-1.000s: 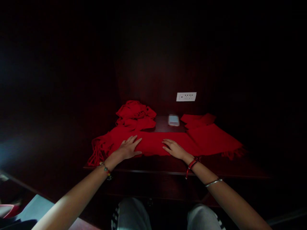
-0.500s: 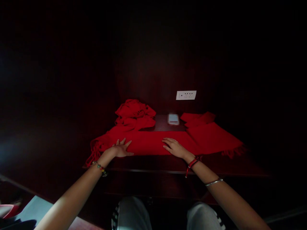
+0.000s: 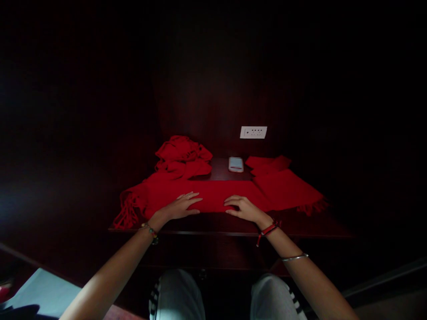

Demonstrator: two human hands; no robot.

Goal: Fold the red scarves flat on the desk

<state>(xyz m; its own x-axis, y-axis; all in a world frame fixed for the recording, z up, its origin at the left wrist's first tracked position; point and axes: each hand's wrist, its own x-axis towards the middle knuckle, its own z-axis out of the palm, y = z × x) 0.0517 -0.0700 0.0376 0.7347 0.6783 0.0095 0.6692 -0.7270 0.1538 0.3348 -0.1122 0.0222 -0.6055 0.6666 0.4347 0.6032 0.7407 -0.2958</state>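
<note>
A red fringed scarf (image 3: 213, 193) lies flat in a long strip along the front of a dark wooden desk, with tassels at both ends. On its left-middle part rests my left hand (image 3: 183, 206), fingers spread and pointing right. My right hand (image 3: 243, 208) touches the scarf a little right of the middle, its fingers stretched out and slightly bent. Neither hand grips the cloth. Behind the left part sits a crumpled heap of red cloth (image 3: 182, 153). Folded red cloth (image 3: 271, 165) lies at the back right.
A phone-like device (image 3: 235, 164) with a lit face lies at the back of the desk (image 3: 218, 170). White wall sockets (image 3: 253, 132) sit above it. The desk's front edge (image 3: 207, 233) runs above my knees. A pale surface (image 3: 46, 291) shows at lower left.
My left hand has slid right along the scarf, closer to my right hand. My right hand has stayed in nearly the same place. The view has shifted slightly.
</note>
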